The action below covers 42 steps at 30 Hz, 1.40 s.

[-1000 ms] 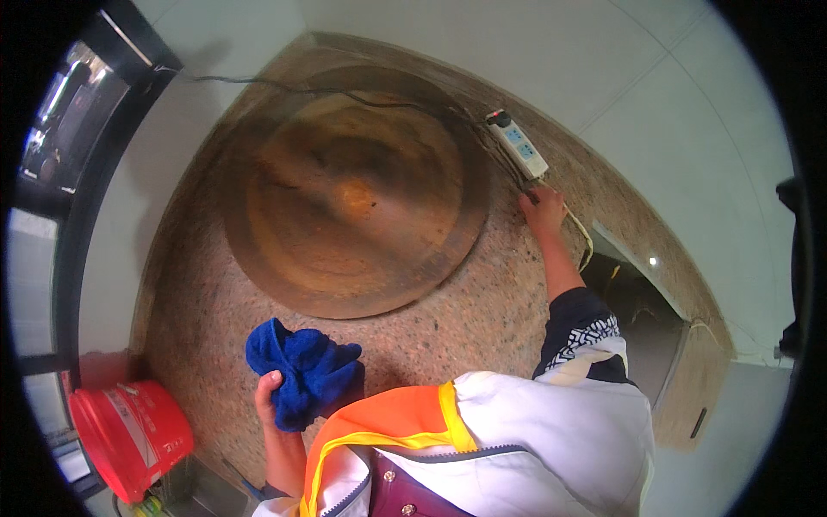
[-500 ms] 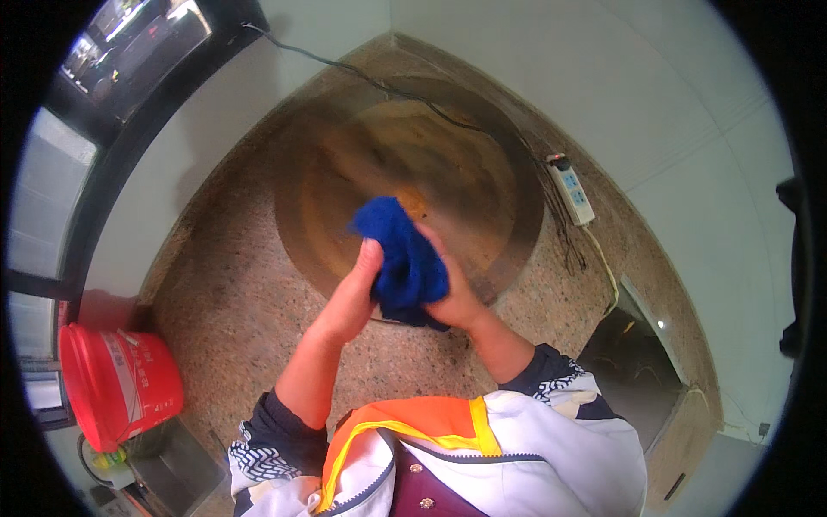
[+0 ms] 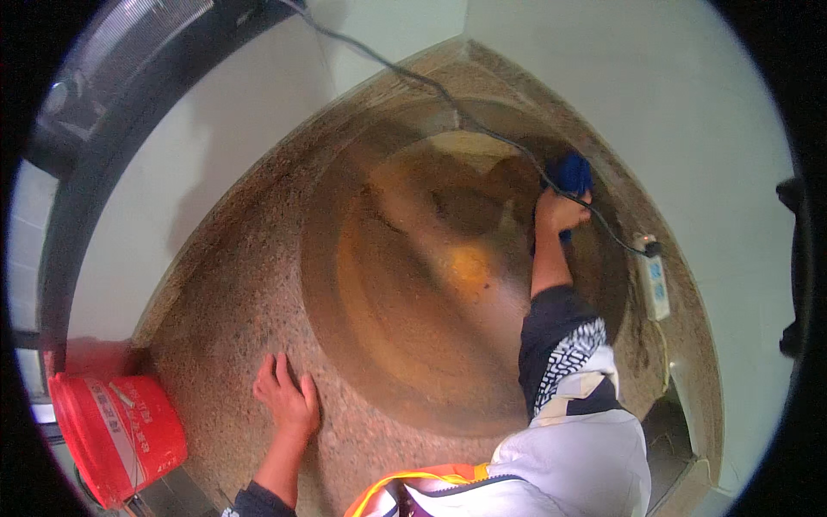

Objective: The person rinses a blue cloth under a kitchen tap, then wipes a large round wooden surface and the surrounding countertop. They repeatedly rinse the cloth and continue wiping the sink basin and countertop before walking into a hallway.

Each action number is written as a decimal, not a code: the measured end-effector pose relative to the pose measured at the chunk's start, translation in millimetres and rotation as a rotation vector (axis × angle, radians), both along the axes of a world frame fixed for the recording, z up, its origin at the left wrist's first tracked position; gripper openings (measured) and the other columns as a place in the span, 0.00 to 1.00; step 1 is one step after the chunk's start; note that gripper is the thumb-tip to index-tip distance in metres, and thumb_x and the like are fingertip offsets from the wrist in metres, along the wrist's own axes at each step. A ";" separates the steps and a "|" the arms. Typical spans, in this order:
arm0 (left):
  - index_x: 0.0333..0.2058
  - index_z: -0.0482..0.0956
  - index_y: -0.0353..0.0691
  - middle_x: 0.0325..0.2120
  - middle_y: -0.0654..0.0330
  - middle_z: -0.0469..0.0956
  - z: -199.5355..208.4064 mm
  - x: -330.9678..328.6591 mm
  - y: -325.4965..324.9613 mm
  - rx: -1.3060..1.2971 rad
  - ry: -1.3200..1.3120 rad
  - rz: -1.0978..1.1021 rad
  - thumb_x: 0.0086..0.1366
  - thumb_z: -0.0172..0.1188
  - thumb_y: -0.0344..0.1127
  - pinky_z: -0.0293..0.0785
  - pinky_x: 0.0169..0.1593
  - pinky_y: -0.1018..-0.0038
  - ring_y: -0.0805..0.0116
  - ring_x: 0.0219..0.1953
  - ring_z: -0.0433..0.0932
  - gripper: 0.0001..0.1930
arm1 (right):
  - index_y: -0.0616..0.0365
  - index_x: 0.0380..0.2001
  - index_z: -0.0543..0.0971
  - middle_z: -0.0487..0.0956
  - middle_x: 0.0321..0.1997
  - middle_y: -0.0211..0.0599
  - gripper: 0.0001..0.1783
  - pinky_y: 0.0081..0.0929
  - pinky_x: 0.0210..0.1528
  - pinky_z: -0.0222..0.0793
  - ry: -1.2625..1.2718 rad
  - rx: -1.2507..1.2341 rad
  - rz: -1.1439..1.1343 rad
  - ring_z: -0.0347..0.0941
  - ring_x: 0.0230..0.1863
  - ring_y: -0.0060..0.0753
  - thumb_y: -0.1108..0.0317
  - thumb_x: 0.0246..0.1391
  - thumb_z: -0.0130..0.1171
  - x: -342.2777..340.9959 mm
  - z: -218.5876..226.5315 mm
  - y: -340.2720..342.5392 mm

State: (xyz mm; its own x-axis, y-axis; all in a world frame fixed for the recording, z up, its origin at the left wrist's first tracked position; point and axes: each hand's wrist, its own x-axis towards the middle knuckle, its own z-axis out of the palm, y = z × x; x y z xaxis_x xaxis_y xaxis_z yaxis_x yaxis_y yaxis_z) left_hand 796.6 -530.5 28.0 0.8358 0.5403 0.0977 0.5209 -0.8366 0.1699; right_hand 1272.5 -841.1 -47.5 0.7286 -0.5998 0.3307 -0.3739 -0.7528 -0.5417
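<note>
A large built-in wok (image 3: 405, 258), brown and metallic, is set into a speckled stone counter (image 3: 233, 319). My right arm reaches over it to the far right. There my right hand (image 3: 558, 214) presses a blue cloth (image 3: 574, 172) against the wok's wide rim, with part of the cloth showing beyond the fingers and a bit below the wrist. My left hand (image 3: 289, 398) rests on the counter to the left of the wok, fingers apart and holding nothing.
A black cord (image 3: 409, 73) runs from the upper left across the wok's far side, passing by my right hand to a white power strip (image 3: 655, 280) at the right wall. A red bucket (image 3: 121, 439) stands at the lower left. Pale walls meet behind the counter.
Both hands held the bunched blue cloth over the wok's near part. Now my left hand has let go and moved to the counter; my right hand has carried the cloth to the far right rim.
</note>
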 end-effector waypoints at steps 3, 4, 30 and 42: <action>0.55 0.63 0.35 0.56 0.44 0.59 -2.1 -3.0 -1.2 0.025 0.015 -0.010 0.56 0.54 0.41 0.47 0.59 0.50 0.46 0.59 0.56 0.29 | 0.34 0.46 0.76 0.60 0.60 0.40 0.22 0.52 0.49 0.63 -0.206 -0.001 0.006 0.57 0.54 0.57 0.53 0.44 0.64 58.3 -0.7 77.3; 0.55 0.63 0.35 0.56 0.44 0.59 -1.9 -3.2 0.0 0.041 -0.003 -0.027 0.56 0.54 0.41 0.47 0.59 0.50 0.46 0.59 0.56 0.29 | 0.39 0.44 0.78 0.64 0.56 0.43 0.22 0.51 0.50 0.62 -0.293 -0.027 0.031 0.59 0.52 0.57 0.56 0.41 0.65 65.9 2.8 104.2; 0.55 0.62 0.34 0.55 0.44 0.58 9.9 2.4 -2.9 0.025 0.058 -0.018 0.51 0.56 0.41 0.47 0.58 0.48 0.45 0.58 0.56 0.32 | 0.58 0.43 0.78 0.78 0.42 0.49 0.21 0.40 0.47 0.69 0.254 -0.666 1.501 0.74 0.46 0.52 0.54 0.51 0.57 88.2 117.3 271.6; 0.55 0.62 0.34 0.54 0.43 0.59 8.0 -0.3 0.3 0.012 0.024 -0.029 0.50 0.56 0.41 0.49 0.58 0.49 0.44 0.57 0.57 0.33 | 0.57 0.39 0.79 0.79 0.39 0.50 0.16 0.50 0.44 0.69 0.238 -0.612 0.966 0.75 0.40 0.56 0.59 0.54 0.51 164.5 108.9 203.0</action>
State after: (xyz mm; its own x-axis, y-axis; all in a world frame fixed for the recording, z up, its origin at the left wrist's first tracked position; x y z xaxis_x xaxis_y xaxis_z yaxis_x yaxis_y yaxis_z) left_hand 796.2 -530.2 36.0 0.8534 0.5145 0.0838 0.4999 -0.8534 0.1476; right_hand 1437.0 -638.1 61.4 0.8775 0.4500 0.1660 0.4537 -0.8910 0.0167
